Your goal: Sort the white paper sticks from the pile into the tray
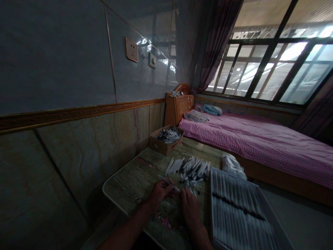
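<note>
My left hand point(161, 194) is closed around a slim white pen point(164, 180), which slants down to the right above the table. Close beside the pen's lower end is my right hand point(189, 201), its fingers curled together and pointing down; what they grip, if anything, is hidden. Just beyond both hands lies a loose pile of white pens and black caps point(195, 170), with some pens lined up side by side at its left. To the right of my right hand stands a clear plastic tray point(212, 208) filled with rows of white pens, a dark band crossing their middle.
A cardboard box point(162, 147) of black and white pen parts stands at the table's far corner by the wall. A crumpled plastic bag point(232, 165) sits behind the tray. Beyond the table point(125, 184) is a bed with a pink checked cover point(249, 139).
</note>
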`<state>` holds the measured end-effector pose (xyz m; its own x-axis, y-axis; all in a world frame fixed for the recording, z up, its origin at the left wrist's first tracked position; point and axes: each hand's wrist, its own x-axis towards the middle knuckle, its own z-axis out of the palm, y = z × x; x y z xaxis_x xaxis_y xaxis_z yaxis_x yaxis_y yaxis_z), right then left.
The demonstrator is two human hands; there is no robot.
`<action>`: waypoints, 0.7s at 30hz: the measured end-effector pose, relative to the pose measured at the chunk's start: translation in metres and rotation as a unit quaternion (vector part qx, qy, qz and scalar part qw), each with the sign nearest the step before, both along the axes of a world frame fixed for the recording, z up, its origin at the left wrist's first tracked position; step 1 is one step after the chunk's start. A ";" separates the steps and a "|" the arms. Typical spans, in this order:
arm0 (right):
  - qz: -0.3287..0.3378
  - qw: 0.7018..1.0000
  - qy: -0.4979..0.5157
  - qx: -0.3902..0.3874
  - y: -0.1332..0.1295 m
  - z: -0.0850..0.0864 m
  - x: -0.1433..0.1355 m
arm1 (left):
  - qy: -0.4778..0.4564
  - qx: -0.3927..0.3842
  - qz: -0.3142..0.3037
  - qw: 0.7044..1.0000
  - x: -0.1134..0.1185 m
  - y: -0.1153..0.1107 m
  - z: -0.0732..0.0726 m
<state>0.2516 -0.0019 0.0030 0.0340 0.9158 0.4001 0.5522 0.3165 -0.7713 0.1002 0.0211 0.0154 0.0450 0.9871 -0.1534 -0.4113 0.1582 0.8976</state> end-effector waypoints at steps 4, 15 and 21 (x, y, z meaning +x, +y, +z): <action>0.008 1.000 -0.002 -0.011 0.000 0.001 0.000 | 0.004 -0.005 0.009 1.000 0.000 0.000 0.001; 0.019 1.000 -0.005 -0.024 0.000 0.002 -0.001 | 0.007 -0.005 0.007 1.000 0.000 0.001 0.000; 0.013 1.000 -0.025 -0.006 0.000 -0.001 -0.002 | 0.014 -0.001 0.002 1.000 0.001 0.001 0.001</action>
<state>0.2497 -0.0023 0.0024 -0.0101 0.9212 0.3890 0.5822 0.3217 -0.7467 0.1010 0.0221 0.0159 0.0357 0.9871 -0.1562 -0.3866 0.1577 0.9086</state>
